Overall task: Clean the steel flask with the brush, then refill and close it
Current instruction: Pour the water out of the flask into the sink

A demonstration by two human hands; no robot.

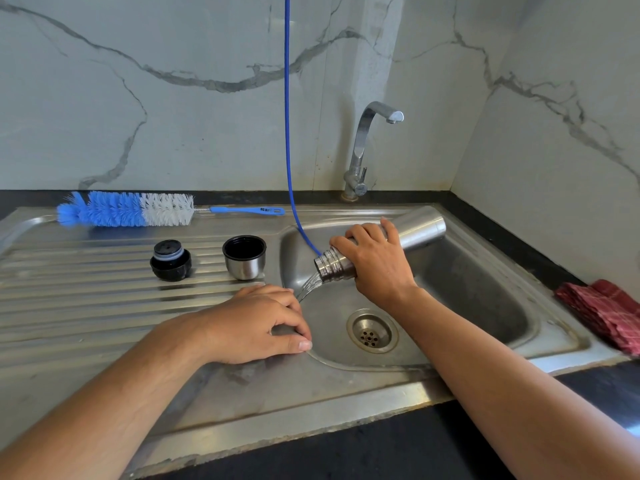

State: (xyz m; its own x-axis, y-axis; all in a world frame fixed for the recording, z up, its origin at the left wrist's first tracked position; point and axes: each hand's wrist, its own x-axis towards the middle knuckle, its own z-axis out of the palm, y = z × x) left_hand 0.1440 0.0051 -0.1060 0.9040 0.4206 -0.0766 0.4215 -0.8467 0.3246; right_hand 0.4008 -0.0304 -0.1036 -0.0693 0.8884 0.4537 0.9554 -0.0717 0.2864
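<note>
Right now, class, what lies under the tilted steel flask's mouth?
Water pours from the steel flask into the steel sink basin. The right hand covers the flask's middle.

— Supporting surface?

— A steel sink unit (104, 341) set into a dark counter (381, 452). Ribbed draining board on the left, basin (485, 289) on the right with a drain (372, 332) near its front.

— Items on the draining board?

— A blue-and-white brush (138, 209) lying flat along the far edge, handle pointing right. Nearer, a black stopper (170, 260) and, just to its right, a steel cup (244, 257), mouth up; the two stand apart. The left hand (256, 323) rests on the board at the basin's rim.

— Elsewhere?

— A red folded cloth (606, 313) at the right edge. A tap (363, 154) stands at the far side.
</note>
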